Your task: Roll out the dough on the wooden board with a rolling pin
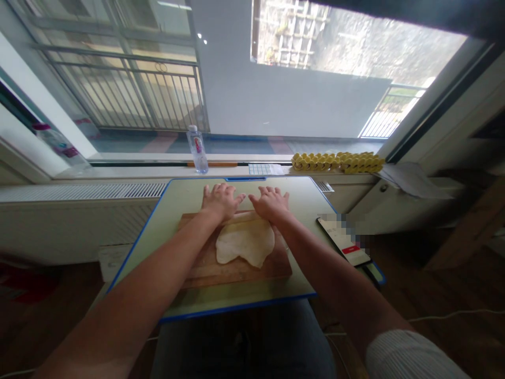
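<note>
A thin, irregular sheet of dough (245, 243) lies on a wooden cutting board (252, 272), its near edge notched in the middle. At the dough's far edge runs a pale, rod-like strip (245, 216), perhaps a rolling pin; both ends are hidden by my hands. My left hand (221, 200) reaches over the left end of this strip, fingers stretched forward and spread. Over the right end lies my right hand (271, 201), also open with its fingers spread. The two thumbs point toward each other with a small gap between them.
The board rests on a small blue-edged table (173, 303). A tablet or phone (341, 239) lies at its right. On the sill stand a plastic bottle (198, 150), yellow egg-tray-like holders (337, 162) and papers (414, 176). Another bottle (61, 145) is at left.
</note>
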A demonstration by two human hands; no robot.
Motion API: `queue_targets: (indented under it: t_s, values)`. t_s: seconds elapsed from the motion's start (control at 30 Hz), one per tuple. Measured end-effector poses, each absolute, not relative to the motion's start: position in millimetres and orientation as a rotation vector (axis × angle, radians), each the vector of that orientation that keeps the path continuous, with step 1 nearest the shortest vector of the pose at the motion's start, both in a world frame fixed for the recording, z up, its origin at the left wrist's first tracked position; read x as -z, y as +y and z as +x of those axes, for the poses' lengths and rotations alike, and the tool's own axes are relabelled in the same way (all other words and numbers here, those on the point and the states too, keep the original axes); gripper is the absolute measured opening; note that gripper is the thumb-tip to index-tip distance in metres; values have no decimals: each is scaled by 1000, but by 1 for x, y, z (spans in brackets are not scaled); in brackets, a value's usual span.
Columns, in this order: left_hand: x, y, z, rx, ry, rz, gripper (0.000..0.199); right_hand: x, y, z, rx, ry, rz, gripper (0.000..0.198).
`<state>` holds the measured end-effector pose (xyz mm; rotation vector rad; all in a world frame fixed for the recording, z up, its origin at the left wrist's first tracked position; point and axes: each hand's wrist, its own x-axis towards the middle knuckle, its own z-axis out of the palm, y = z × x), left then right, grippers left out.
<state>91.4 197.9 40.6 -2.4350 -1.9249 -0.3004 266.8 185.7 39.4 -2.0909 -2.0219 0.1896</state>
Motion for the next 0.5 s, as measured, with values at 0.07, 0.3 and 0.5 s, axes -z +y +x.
queue_targets:
  t_s: [0.07,0.3,0.5]
  values:
    - [-39,186,92,237,-1995,-2477,68,-39,173,270,-199,-2089,-2089,61]
    - [-27,76,94,169,-1756,-2667,70,-18,55,296,9,-2193,-1918,64]
    - [-14,15,88,392,-1511,-2656,67,-5,-10,308,41,-2200,-1837,63]
